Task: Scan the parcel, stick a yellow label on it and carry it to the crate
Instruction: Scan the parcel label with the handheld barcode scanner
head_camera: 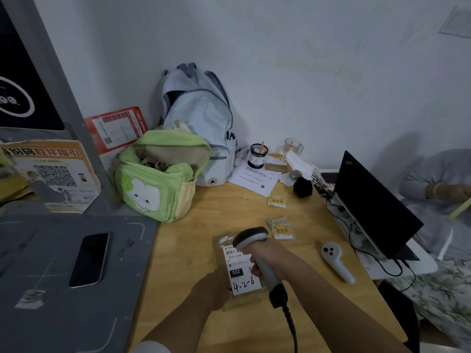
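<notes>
A small brown parcel with a white shipping label marked "032" and handwritten "4-2-6" lies on the wooden table. My left hand holds the parcel at its near left edge. My right hand grips a grey barcode scanner whose head points down over the label's barcode. A stack of yellow labels lies just beyond the parcel on the right, and a single yellow label lies farther back. No crate is in view.
A green bag and a pale blue backpack stand at the back left. A grey kiosk surface with a phone is on the left. A white handheld device, an open laptop, a black pen cup and papers sit on the right. A person sits at far right.
</notes>
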